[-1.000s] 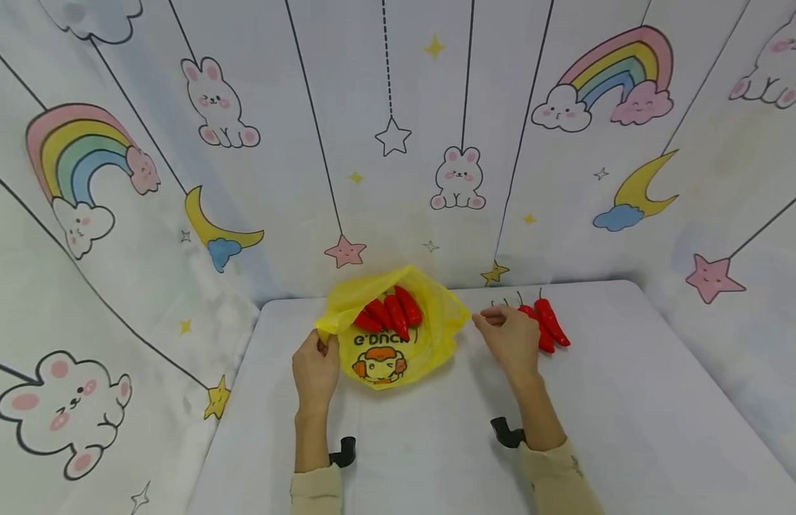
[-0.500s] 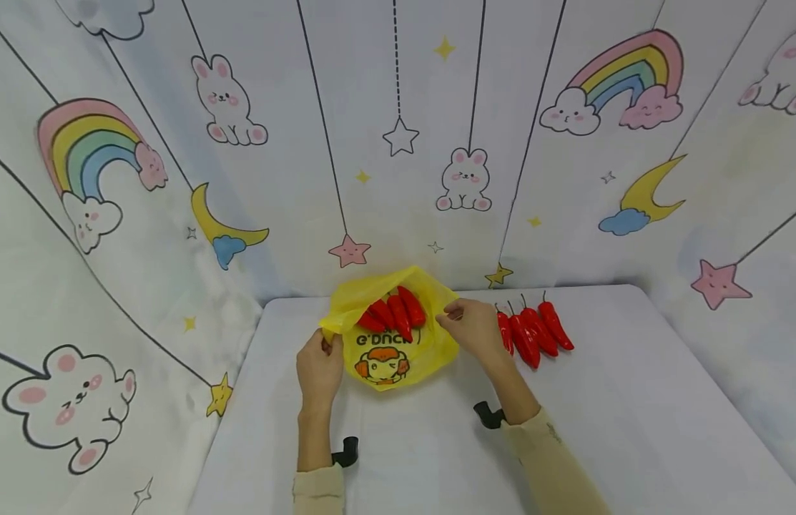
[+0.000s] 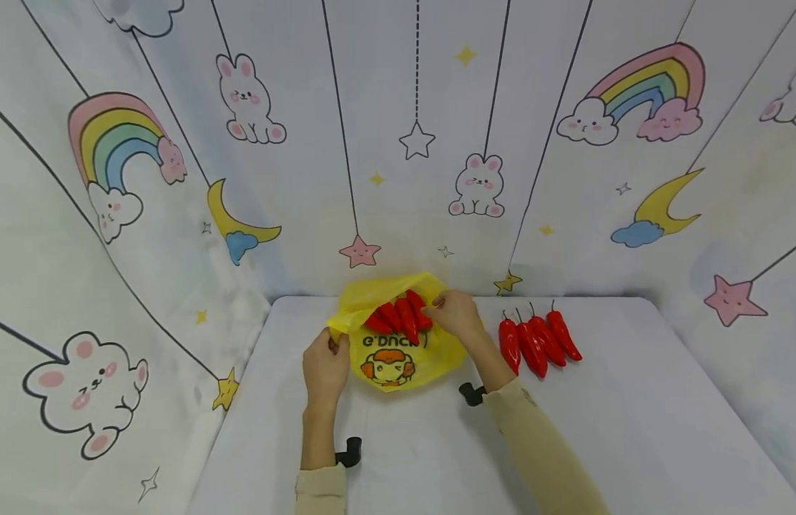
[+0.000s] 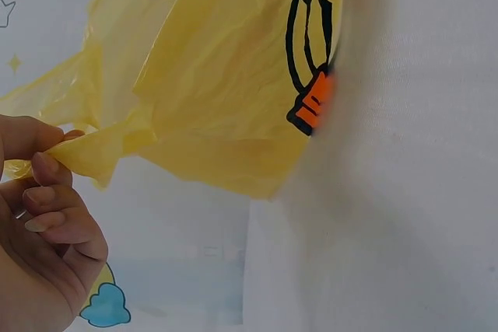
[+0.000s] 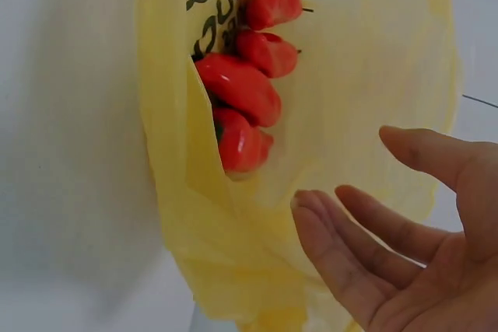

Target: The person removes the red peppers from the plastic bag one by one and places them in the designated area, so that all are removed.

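Observation:
A yellow plastic bag with a cartoon duck print stands with its mouth open at the back of the table. My left hand pinches the handle at its left side between thumb and fingers. Inside lie several red chili peppers, seen close up in the right wrist view. At the right of the mouth is my right hand, its thumb and fingers apart with nothing between them in the right wrist view. Several more red chili peppers lie side by side on the table, right of the bag.
The white-covered table ends at a backdrop printed with rabbits, rainbows and stars. A black fitting sits at the left wrist, and a similar black fitting at the right one.
My right hand has moved left from beside the loose peppers to the bag's mouth, so those peppers show fully. My left hand keeps its hold on the bag. The head view has shifted slightly.

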Motion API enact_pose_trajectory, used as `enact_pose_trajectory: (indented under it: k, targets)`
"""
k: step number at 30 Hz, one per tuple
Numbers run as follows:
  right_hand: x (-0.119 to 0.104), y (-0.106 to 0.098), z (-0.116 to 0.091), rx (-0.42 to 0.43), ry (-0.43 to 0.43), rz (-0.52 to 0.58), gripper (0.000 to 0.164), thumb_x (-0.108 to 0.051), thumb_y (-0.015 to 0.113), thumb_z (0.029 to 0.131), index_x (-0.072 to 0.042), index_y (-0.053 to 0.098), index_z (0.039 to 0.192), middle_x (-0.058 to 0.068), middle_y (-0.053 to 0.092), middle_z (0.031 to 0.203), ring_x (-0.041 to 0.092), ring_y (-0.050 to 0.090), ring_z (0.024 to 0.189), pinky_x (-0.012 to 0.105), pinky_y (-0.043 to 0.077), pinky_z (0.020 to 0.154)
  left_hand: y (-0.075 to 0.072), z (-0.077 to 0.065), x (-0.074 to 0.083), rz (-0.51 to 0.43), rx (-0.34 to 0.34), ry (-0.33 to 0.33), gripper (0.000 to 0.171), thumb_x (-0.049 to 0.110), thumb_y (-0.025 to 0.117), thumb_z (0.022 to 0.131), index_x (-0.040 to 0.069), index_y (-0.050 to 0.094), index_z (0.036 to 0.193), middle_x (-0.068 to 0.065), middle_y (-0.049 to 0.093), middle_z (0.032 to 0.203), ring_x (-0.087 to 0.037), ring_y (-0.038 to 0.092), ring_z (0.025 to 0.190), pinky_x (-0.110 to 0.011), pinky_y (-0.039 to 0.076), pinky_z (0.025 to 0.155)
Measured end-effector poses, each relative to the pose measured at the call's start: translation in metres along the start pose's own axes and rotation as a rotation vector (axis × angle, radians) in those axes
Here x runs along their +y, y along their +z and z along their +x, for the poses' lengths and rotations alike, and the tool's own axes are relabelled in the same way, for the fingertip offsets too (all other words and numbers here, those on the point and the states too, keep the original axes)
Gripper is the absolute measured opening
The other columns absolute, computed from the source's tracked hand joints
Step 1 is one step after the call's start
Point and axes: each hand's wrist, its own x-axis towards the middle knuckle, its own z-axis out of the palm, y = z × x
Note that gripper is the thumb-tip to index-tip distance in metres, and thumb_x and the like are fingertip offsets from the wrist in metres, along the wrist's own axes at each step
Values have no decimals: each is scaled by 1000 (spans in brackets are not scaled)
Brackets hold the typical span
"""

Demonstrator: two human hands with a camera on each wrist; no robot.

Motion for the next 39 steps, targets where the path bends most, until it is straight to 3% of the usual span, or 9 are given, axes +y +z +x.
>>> enact_pose_trajectory:
  k: [3,5,10,15,21,25,30,39]
  targets:
    - [-4,8,8,-26,32,-33,44,-39,77,94,1,75,112,13,75,109,29,70,93,42,58,80,0,0,-1,-6,3,4,18,18,62,104,7,64,90,-4,50,67,-19,46,56,-28,37,49]
    - [-6,16,12,-43,66,-47,39,-39,75,95,0,75,102,9,74,96,24,67,82,36,56,71,1,1,-2,-6,2,12,18,18,62,103,7,63,89,-4,50,66,-18,46,56,-27,37,49]
    - [-12,34,22,-58,102,-105,37,-33,68,100,-6,60,75,3,51,67,19,50,59,29,39,52,1,1,-3,-1,6,27,19,17,62,103,7,61,86,-3,49,66,-18,45,55,-28,36,49]
    - [-14,43,25,-32,112,-124,27,-22,64,99,-7,59,77,5,56,72,21,55,62,30,43,53,-1,2,-1,13,15,33,19,15,62,102,7,61,86,-3,48,65,-17,44,55,-28,35,49]
    - [-8,51,27,-36,94,-133,17,-8,66,87,-7,59,71,5,55,71,21,51,61,31,43,53,0,2,-1,2,15,36,17,14,63,102,8,61,86,-3,49,65,-17,44,54,-27,35,48]
    - [-1,57,28,-43,103,-146,13,-7,69,84,-7,61,73,5,56,73,21,53,63,30,44,54,2,1,-1,5,0,32,19,15,63,102,8,61,85,-3,48,65,-17,44,55,-27,35,48]
    - [3,59,26,-52,125,-84,11,-7,71,81,-6,63,74,5,57,72,22,55,61,30,44,51,2,1,-1,19,-4,7,19,18,61,103,8,62,87,-3,49,66,-18,45,56,-28,35,50]
    - [7,61,23,12,145,-54,15,-9,71,80,-7,62,68,3,58,63,19,55,54,29,44,46,2,0,-1,6,-11,3,19,17,61,103,8,61,86,-4,49,66,-18,45,56,-27,35,49]
